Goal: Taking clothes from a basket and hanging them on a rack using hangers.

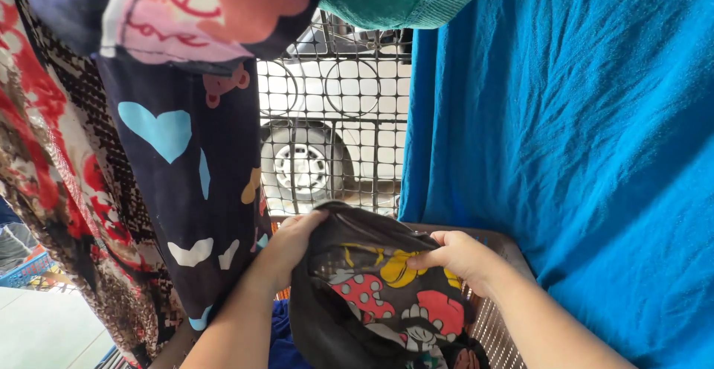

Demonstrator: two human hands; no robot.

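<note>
A wide blue cloth (580,153) hangs down the right side; on the left hang a red and black patterned cloth (52,161) and a dark garment with hearts (186,183); between them, far off, a metal grille (335,116) shows a car wheel (305,167) beyond it; near the bottom centre I hold a black printed garment (379,302) over a brown basket (502,324); my left hand (290,242) is closed on its left edge; my right hand (461,257) pinches its right edge.
</note>
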